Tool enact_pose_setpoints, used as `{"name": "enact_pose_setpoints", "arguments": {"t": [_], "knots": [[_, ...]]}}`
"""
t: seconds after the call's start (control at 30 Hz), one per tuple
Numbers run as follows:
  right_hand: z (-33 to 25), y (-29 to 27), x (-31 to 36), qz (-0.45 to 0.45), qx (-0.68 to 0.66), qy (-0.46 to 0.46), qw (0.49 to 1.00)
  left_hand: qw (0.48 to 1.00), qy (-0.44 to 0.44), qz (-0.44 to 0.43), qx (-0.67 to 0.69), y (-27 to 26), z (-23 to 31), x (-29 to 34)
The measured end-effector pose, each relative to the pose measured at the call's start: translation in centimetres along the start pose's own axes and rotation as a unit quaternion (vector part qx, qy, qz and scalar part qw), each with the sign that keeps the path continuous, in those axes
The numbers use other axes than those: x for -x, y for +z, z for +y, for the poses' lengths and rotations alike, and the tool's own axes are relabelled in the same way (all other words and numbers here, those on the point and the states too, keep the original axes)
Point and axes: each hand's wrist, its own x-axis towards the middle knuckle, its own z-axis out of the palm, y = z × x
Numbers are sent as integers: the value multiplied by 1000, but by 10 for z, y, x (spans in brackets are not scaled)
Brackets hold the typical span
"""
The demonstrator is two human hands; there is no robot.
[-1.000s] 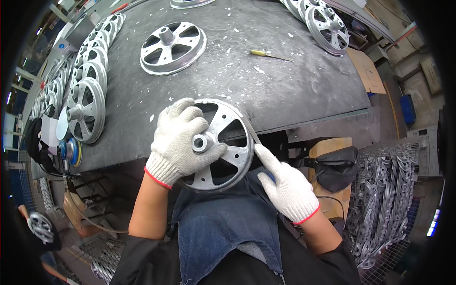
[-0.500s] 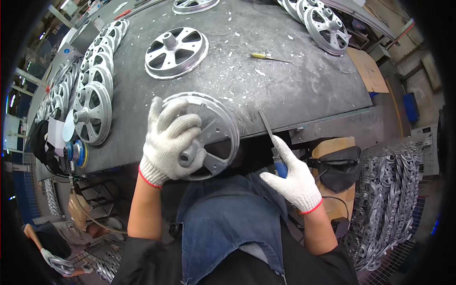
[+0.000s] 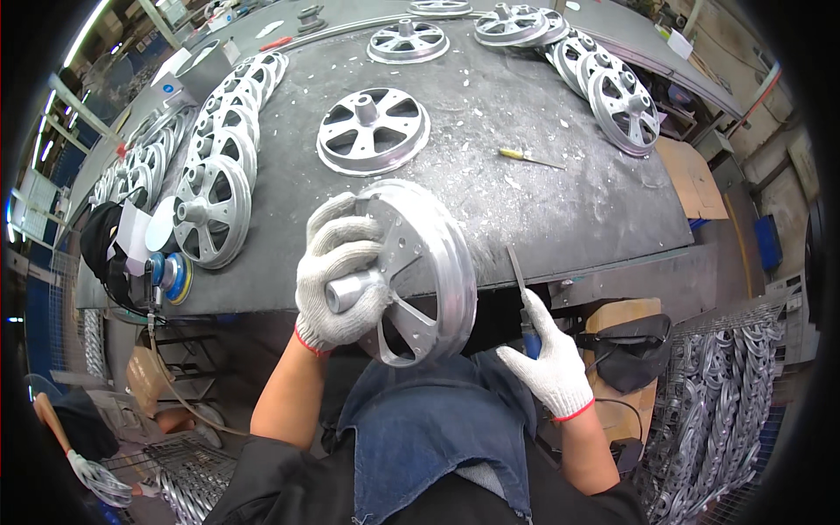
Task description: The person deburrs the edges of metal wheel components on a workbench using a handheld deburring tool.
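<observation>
Wearing white knitted gloves (image 3: 558, 385) on left hand (image 3: 339, 284), at nine o'clock, and right hand (image 3: 549, 359), at four; finishing at the wrists in red edging (image 3: 575, 410). Wearing black sleeves (image 3: 254, 481) at seven and five o'clock, stopping near elbows. Wearing dark-blue, denim-like apron (image 3: 429, 429) at six, showing faded streaks and an uneven edge.

A silver spoked wheel (image 3: 448, 271) — tubular hub (image 3: 352, 292) toward the left — tilts in the left hand (image 3: 325, 273); a narrow, blue-handled file (image 3: 518, 269) points forward in the right hand (image 3: 555, 363).

Glossy metal wheel (image 3: 452, 271); knitted cloth gloves (image 3: 556, 372); matt tabletop (image 3: 604, 210).
</observation>
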Motion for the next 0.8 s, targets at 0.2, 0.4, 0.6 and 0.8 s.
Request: {"name": "enact_pose_setpoints", "arguments": {"t": [0.2, 0.4, 0.6, 0.8], "knots": [[3, 3, -1, 18, 46, -20, 999, 971, -63, 74, 217, 24, -18, -13], [12, 4, -1, 32, 54, -51, 997, 891, -178, 107, 405, 54, -35, -35], [14, 10, -2, 45, 81, -61, 994, 840, -239, 152, 463, 70, -58, -45], [-30, 6, -5, 11, -182, 70, 981, 772, -304, 167, 533, 61, -57, -50]]}}
